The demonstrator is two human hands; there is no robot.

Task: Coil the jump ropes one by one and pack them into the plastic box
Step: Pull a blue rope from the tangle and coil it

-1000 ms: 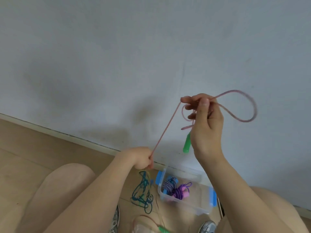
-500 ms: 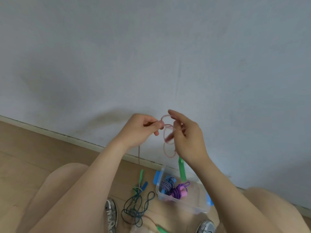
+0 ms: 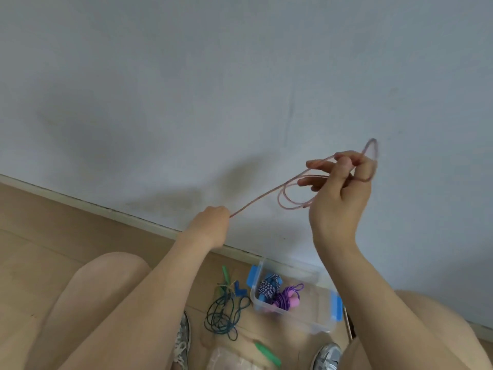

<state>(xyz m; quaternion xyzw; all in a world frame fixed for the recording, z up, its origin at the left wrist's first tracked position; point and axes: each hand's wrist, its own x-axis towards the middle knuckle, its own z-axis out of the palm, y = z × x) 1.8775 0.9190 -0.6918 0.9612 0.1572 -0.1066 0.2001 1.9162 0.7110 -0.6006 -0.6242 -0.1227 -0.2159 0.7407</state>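
Your right hand [image 3: 338, 201] is raised in front of the wall [image 3: 186, 89], its fingers curled and the thumb laid across them, gripping the gathered turns of the pink jump rope [image 3: 266, 195]. A couple of loops hang down to the left of your fingers, and one more loop stands up behind your knuckles. From there a single strand runs straight down and to the left into your left hand [image 3: 210, 225]. That hand is closed in a fist around the strand, lower than the right and well apart from it.

Far below both hands, between your forearms, the plastic box [image 3: 317, 315] sits on the wooden floor [image 3: 53, 236] close to the skirting, lid off, with a blue latch on each end. A coiled striped rope [image 3: 268, 288] and a coiled purple rope [image 3: 286, 299] with pink handles lie in its left half; the right half shows bare plastic.

Just left of the box a dark teal rope [image 3: 224, 313] lies in a loose tangle on the floor, with blue handles [image 3: 238, 288] and a green handle [image 3: 226, 273] beside it. Another green handle [image 3: 266, 352] lies nearer to you, next to a clear bag [image 3: 232, 359], between your shoes [image 3: 182, 340].
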